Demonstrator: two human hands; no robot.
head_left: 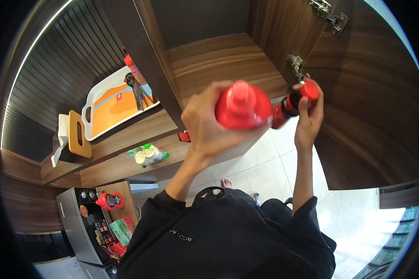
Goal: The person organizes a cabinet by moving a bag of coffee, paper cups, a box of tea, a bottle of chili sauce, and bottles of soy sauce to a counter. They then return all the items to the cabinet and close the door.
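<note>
My left hand [202,123] is wrapped round the side of a large red squeeze bottle [243,108], held up and seen from above with its red cap facing the camera. My right hand [310,122] grips a slimmer dark bottle [292,103] with a red cap [310,90], tilted, its lower end close beside the red bottle. Some blur covers both hands. In front of them stands an open cabinet with a bare wooden shelf [219,63].
An open cabinet door [368,116] hangs at the right. On the left shelf are a white-rimmed tray [87,114] with utensils [138,93], and a yellow-topped box [79,135]. Bagged white cups [146,155] lie lower. A drawer unit [77,228] holds packets and another red bottle [111,201].
</note>
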